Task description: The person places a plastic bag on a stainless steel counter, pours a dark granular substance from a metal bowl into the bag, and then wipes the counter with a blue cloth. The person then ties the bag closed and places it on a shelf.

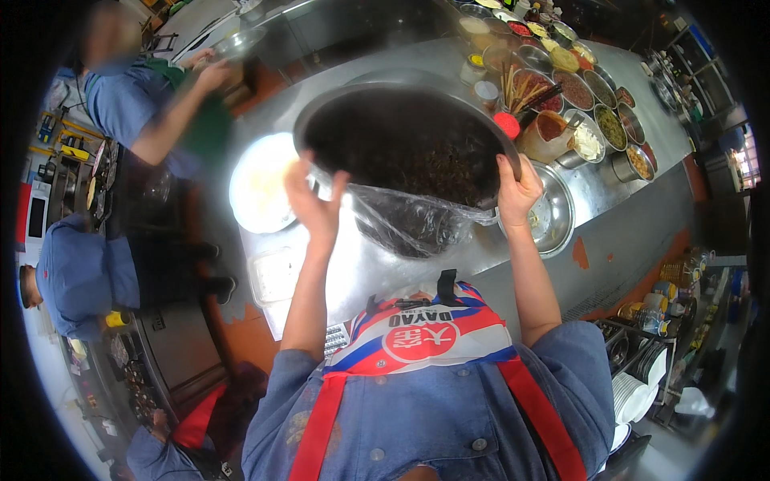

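A large round metal pot, dark inside, is tilted towards me over the steel worktable. Dark bits of food show inside it near the right. Clear plastic film hangs from its near rim. My right hand grips the right side of that rim, thumb inside. At the near left rim, my left hand is raised with fingers apart and slightly blurred; whether it touches the rim is hard to tell. Behind my left hand stands a glaring white round dish, its contents washed out by light.
Metal containers of seasonings crowd the table's back right, beside chopsticks. A steel basin sits under my right hand. One co-worker holds a metal bowl at left; another bends over a counter. White plates are stacked lower right.
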A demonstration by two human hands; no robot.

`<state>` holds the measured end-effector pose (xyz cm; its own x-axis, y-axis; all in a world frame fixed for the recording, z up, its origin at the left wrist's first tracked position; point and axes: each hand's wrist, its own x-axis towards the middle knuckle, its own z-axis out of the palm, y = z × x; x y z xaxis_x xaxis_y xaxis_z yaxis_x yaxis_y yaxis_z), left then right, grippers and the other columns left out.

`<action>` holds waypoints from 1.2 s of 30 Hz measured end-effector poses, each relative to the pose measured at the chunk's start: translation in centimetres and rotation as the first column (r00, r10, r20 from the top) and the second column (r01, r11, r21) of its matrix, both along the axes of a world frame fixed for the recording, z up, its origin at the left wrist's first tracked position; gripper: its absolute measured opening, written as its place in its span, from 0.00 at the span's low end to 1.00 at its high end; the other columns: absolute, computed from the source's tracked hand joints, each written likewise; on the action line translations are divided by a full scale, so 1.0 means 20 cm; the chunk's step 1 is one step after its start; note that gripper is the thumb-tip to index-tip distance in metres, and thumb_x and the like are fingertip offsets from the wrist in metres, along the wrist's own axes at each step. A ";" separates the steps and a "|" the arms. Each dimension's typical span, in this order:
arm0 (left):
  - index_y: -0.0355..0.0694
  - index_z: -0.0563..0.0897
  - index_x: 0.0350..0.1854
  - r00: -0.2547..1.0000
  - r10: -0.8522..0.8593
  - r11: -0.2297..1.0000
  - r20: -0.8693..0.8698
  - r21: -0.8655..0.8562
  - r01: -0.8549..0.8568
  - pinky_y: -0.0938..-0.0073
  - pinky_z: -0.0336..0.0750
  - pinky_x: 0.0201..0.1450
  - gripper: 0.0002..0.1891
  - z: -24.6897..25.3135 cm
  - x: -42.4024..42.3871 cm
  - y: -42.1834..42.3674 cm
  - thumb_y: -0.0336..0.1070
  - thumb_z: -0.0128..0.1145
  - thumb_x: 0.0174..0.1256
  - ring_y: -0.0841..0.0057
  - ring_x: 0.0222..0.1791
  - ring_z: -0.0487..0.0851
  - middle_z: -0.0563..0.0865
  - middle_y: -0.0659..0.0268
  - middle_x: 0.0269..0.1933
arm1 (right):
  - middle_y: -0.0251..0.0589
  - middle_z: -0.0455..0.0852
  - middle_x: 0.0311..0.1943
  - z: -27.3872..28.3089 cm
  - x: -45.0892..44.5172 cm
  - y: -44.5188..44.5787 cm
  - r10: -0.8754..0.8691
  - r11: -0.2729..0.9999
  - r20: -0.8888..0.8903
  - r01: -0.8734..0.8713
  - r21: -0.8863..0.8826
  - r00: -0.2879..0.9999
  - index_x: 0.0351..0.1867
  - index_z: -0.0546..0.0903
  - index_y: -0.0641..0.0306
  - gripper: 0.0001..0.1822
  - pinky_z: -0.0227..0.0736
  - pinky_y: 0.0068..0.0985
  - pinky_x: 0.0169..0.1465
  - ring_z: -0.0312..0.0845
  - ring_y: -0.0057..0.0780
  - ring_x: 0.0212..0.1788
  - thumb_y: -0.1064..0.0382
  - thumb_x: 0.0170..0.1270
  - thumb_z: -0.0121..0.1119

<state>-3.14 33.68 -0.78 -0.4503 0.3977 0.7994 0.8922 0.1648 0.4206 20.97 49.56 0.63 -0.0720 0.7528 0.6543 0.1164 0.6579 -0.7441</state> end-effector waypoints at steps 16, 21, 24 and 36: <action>0.40 0.78 0.24 0.843 -0.538 0.829 -0.029 -0.199 0.522 0.68 0.67 0.44 0.06 -0.12 0.32 -0.16 0.27 0.60 0.40 0.68 0.33 0.75 0.75 0.66 0.25 | 0.34 0.72 0.19 0.19 -0.09 -0.35 0.093 0.915 0.331 -0.212 0.344 0.939 0.42 0.81 0.66 0.18 0.59 0.13 0.23 0.63 0.15 0.19 0.81 0.48 0.59; 0.40 0.79 0.24 0.850 -0.526 0.841 0.015 -0.138 0.523 0.69 0.66 0.43 0.05 -0.13 0.31 -0.20 0.28 0.60 0.42 0.69 0.33 0.75 0.76 0.67 0.25 | 0.34 0.69 0.17 0.20 -0.19 -0.37 0.143 0.899 0.317 -0.257 0.355 0.938 0.41 0.82 0.64 0.20 0.56 0.15 0.21 0.60 0.19 0.16 0.83 0.45 0.58; 0.40 0.80 0.24 0.844 -0.536 0.837 0.034 -0.110 0.536 0.69 0.66 0.43 0.04 -0.12 0.31 -0.24 0.28 0.60 0.43 0.69 0.33 0.75 0.77 0.67 0.26 | 0.35 0.69 0.16 0.24 -0.22 -0.39 0.132 0.879 0.336 -0.267 0.396 0.933 0.41 0.82 0.63 0.20 0.57 0.17 0.21 0.61 0.21 0.16 0.82 0.44 0.59; 0.42 0.80 0.30 0.728 -0.671 0.702 0.143 -0.192 0.685 0.66 0.65 0.51 0.05 -0.17 0.32 -0.37 0.29 0.58 0.48 0.68 0.36 0.76 0.80 0.65 0.29 | 0.36 0.65 0.15 0.37 -0.25 -0.49 0.119 0.813 0.397 -0.319 0.488 0.910 0.41 0.82 0.63 0.21 0.57 0.18 0.21 0.61 0.22 0.16 0.83 0.42 0.59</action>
